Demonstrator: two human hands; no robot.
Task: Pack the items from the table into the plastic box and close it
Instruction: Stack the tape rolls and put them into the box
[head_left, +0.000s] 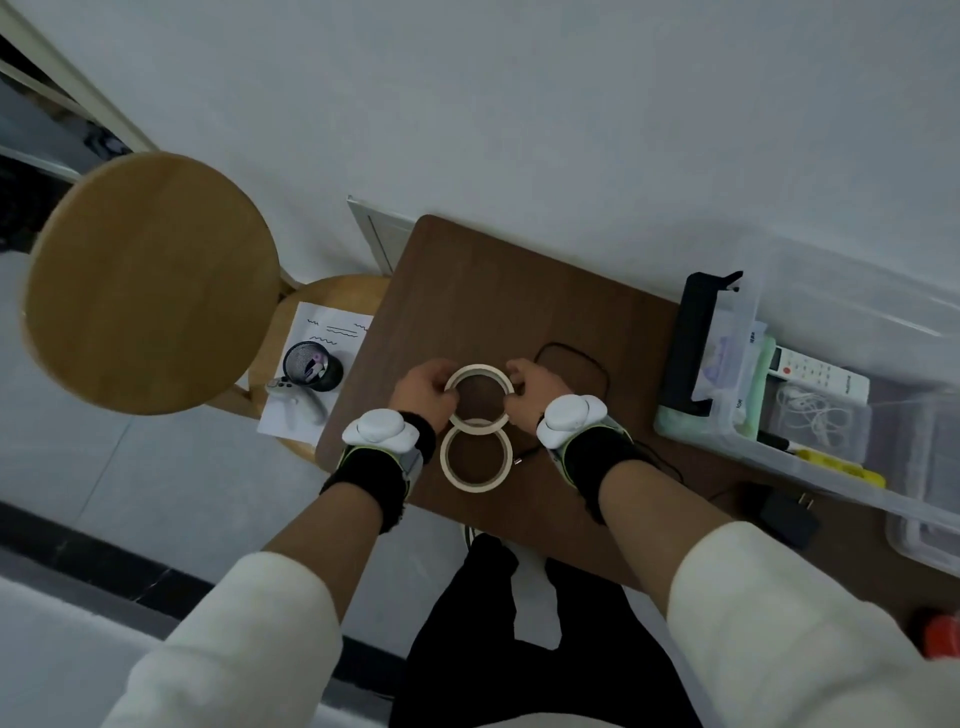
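Closest to the lens are two cream sleeves, then bare forearms with black wrist wraps, each carrying a chunky white puck-shaped tracker. The left hand (423, 392) has its fingers curled round the left side of the upper tape roll (480, 370), and the right hand (530, 395) pinches the same roll on its right side, so both hands are closed on that one ring. It's a thin, pale beige masking-tape kind of roll with a wide hole, and you can see the dark brown table (493, 291) right through the middle. Its near edge overlaps the far edge of a second tape roll (474, 486), same colour and size, lying flat on the table just in front of the person, so together they look like a figure eight. Can't honestly tell if the upper one is lifted off the wood or not. A thin black cable (571, 353) loops on the table behind the right hand, and a black power adapter (787, 514) sits further right. The clear plastic box (909, 499) is at the right end of the table, lid off, well apart from the rolls, with a white remote (821, 379), tangled white earphones (815, 410) and something yellow (841, 467) inside. Off to the left is a round wooden stool (150, 280), and a lower one with a mesh pen cup (311, 366) on paper.
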